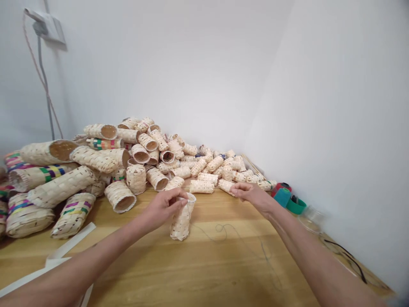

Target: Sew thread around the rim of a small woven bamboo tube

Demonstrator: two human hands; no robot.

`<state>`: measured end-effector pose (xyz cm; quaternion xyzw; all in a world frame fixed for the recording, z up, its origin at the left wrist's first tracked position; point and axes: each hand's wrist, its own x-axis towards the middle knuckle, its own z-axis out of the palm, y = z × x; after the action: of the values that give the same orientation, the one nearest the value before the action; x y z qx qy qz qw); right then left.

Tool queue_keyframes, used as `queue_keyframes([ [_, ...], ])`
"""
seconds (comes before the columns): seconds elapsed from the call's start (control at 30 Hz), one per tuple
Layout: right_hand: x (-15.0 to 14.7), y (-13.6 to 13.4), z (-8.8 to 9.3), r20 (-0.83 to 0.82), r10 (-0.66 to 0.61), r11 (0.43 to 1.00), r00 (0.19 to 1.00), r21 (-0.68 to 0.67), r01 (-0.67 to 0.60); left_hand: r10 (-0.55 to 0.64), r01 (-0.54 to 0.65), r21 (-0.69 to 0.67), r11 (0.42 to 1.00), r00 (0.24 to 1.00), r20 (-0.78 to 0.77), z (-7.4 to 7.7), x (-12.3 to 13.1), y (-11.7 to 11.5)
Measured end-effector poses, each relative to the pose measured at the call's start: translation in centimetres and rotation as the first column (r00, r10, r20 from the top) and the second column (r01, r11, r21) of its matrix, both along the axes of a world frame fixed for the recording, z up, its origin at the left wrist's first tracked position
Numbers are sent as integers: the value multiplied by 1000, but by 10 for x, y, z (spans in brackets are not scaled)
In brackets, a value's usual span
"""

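My left hand (pixel 168 206) is closed on the rim of a small woven tube basket (pixel 181 224). The basket stands upright, slightly tilted, its open mouth at the top and its base low over the wooden table. A thin dark thread (pixel 262 246) runs in loose curves across the tabletop from beside this basket toward the right. Over the near edge of the basket pile, my right hand (pixel 247 192) has its thumb and fingertips pinched together. Whatever lies between those fingertips is too small to make out. Just left of them is a pale woven basket (pixel 225 186).
A large heap of woven baskets (pixel 92 160) fills the back and left of the table (pixel 179 273). White strips (pixel 72 245) lie front left. Thread spools (pixel 282 197), a green ring (pixel 296 206), a clear container (pixel 311 218) and glasses (pixel 348 256) line the right wall.
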<state>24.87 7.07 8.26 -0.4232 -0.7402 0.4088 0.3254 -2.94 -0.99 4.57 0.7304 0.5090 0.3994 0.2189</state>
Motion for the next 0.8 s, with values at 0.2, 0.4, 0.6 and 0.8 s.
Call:
queue_keyframes([
  [0.2,-29,-12,-12,-166,30,997,986,70,-18,-105,103,27,994,993,56,3,6,-4],
  [0.4,-67,-26,-25,-300,165,980,940,154,-123,-220,219,19,976,974,60,5,3,-6],
  [0.6,-73,-33,-51,-332,103,991,938,121,-66,-299,300,32,953,954,-16,9,-2,-5],
  [0.8,-67,-41,-48,-175,68,952,982,307,-11,-323,324,16,946,945,-60,11,-5,-5],
])
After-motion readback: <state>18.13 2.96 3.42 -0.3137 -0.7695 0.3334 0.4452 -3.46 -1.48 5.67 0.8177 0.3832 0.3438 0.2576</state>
